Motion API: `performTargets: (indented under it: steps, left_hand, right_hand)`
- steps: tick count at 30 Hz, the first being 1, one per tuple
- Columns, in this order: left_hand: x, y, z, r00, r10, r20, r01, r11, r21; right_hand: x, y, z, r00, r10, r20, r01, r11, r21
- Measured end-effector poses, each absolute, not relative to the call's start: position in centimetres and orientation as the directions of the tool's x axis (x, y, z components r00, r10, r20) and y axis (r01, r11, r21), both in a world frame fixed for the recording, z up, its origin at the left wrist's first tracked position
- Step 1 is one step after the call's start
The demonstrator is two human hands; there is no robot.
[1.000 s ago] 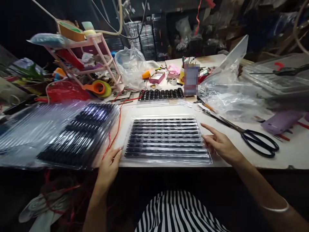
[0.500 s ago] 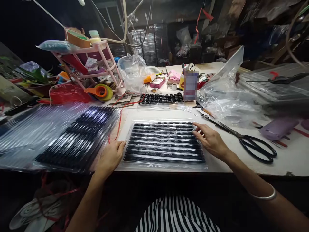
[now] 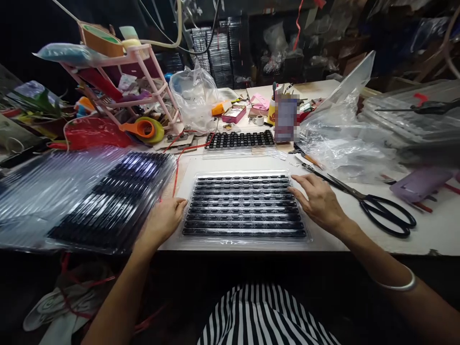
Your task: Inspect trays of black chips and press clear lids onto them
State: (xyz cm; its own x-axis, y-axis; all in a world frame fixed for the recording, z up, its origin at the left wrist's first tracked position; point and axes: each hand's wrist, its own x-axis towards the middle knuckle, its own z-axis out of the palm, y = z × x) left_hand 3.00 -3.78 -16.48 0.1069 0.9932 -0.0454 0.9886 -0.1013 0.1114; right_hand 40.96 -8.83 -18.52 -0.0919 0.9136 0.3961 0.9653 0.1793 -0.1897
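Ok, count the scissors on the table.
1: black-handled scissors lie on the white table, just right of the right hand. More could be hidden under the plastic bags.

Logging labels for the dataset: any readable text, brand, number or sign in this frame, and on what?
None can be read.
Upright box at the back of the table: its face is blurred, unreadable.
Yellow container beside it: a red mark, too small to read.
Pink case: no legible print.
Clear tray between left hand and right hand: no label visible.
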Motion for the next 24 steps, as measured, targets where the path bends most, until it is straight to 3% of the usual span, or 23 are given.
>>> performTargets:
  steps: [3,6,11,18,24]
  left_hand:
    - [4.4,-2.7,-17.2,0.138,0.990,0.042,0.985,-0.141,0.097]
    - [6.5,-2.4,-18.6,0.277,0.952,0.129,0.957,-0.286,0.056]
    - [8.8,-3.1,-20.7,0.452,0.892,0.021,0.891,-0.450,-0.064]
    - [8.8,-3.1,-20.7,0.446,0.895,0.008,0.888,-0.442,-0.123]
    - [8.8,-3.1,-20.9,0.453,0.891,0.039,0.887,-0.446,-0.116]
  right_hand:
    - [39.2,-8.6,-18.4,-0.275,0.912,0.306,0.941,0.320,-0.107]
    - [37.4,-8.4,-19.1,-0.447,0.888,0.113,0.884,0.457,-0.096]
    - [36.4,-8.2,-19.5,-0.494,0.865,-0.089,0.859,0.471,-0.201]
    - [35.7,-6.0,-19.1,-0.393,0.919,-0.024,0.905,0.382,-0.186]
    - [36.6,-4.5,-19.5,-0.379,0.922,-0.074,0.903,0.351,-0.248]
